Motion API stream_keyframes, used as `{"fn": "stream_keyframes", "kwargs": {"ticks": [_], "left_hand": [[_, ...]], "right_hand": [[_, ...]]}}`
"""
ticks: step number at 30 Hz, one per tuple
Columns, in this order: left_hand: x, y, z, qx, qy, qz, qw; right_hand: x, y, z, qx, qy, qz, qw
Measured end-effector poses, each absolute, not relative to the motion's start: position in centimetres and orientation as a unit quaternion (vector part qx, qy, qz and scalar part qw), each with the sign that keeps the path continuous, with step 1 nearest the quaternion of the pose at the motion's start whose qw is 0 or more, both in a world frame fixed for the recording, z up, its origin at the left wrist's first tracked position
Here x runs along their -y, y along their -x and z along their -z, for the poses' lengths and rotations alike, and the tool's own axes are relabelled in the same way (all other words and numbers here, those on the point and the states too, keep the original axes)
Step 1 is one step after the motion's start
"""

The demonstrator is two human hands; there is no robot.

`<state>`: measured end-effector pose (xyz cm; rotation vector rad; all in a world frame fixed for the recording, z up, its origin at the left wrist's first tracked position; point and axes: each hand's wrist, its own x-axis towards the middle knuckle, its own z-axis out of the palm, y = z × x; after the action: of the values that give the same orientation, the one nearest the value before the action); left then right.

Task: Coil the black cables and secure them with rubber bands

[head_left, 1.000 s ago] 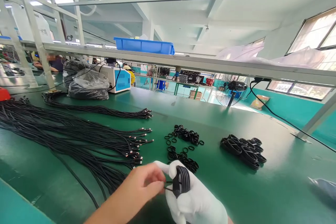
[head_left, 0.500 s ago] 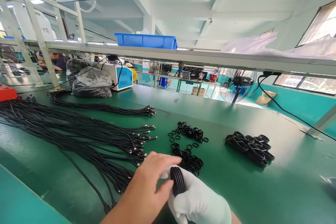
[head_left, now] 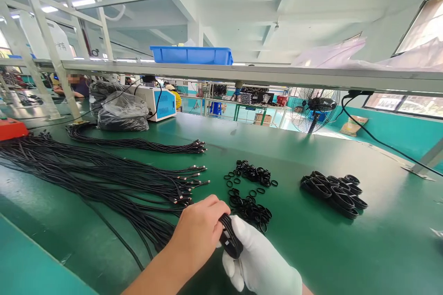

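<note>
Above the green surface, we see the left grip and gloved right grip pinching one coiled cable, presumably to hold its loops together.

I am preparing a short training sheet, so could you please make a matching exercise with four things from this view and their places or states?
1. Left hand
2. Right hand
3. Blue tray
4. Small black rings

A. White-gloved, holding a coiled cable
B. On the green tabletop
C. On the shelf
D. Bare

Pairs: 1-D, 2-A, 3-C, 4-B
</note>
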<state>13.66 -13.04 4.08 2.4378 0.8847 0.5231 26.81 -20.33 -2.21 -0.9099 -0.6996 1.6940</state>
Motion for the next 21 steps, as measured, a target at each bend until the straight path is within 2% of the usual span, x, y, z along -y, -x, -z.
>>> {"fn": "stream_keyframes", "kwargs": {"ticks": [2, 5, 7, 11, 15, 18, 21], "left_hand": [[12.3, -13.3, -4.4, -0.322, -0.86, -0.169, 0.359], [11.0, -12.8, -4.4, -0.281, -0.771, -0.117, 0.56], [10.4, -12.6, -3.9, -0.269, -0.726, -0.105, 0.625], [10.0, -13.1, -2.6, -0.322, -0.712, -0.12, 0.613], [10.2, -13.8, -1.9, -0.345, -0.721, -0.126, 0.587], [10.4, -14.3, -1.7, -0.356, -0.73, -0.126, 0.569], [10.6, -14.5, -1.4, -0.369, -0.737, -0.133, 0.551]], "right_hand": [[20.2, -26.4, 2.4, 0.261, 0.362, -0.714, 0.539], [20.3, -25.9, 2.2, 0.216, 0.346, -0.758, 0.509], [20.4, -25.7, 1.8, 0.225, 0.343, -0.758, 0.507], [20.5, -25.4, 1.1, 0.332, 0.406, -0.666, 0.53], [20.0, -25.1, 1.5, 0.362, 0.537, -0.575, 0.5], [19.9, -25.2, 2.1, 0.358, 0.524, -0.588, 0.503], [20.2, -25.8, 2.5, 0.364, 0.444, -0.64, 0.511]]}}
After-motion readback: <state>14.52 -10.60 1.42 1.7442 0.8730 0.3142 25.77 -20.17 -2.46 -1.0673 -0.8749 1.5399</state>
